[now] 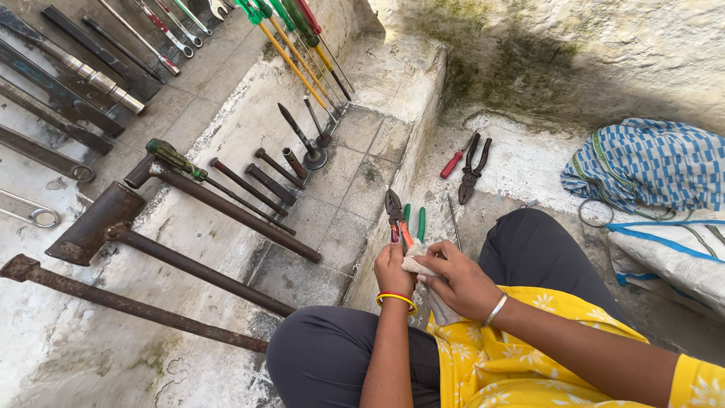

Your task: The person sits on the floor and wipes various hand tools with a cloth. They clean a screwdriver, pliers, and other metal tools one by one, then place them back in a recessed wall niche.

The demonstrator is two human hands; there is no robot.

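While the left hand [393, 270] closes its grip round the pliers [396, 219], jaws up over the lap, the right hand [461, 283] pinches a white cloth [418, 266] against the handles; rusty hammers [98, 223] lie on the tiled step [355, 196].

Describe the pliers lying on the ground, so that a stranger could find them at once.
Start from the blue checked cloth at the right and look left along the pale ground. There the pliers lie closed, jaws towards the knee. They are all dark, unlike the red-handled screwdriver just to their left and the orange-handled pliers in the left hand.
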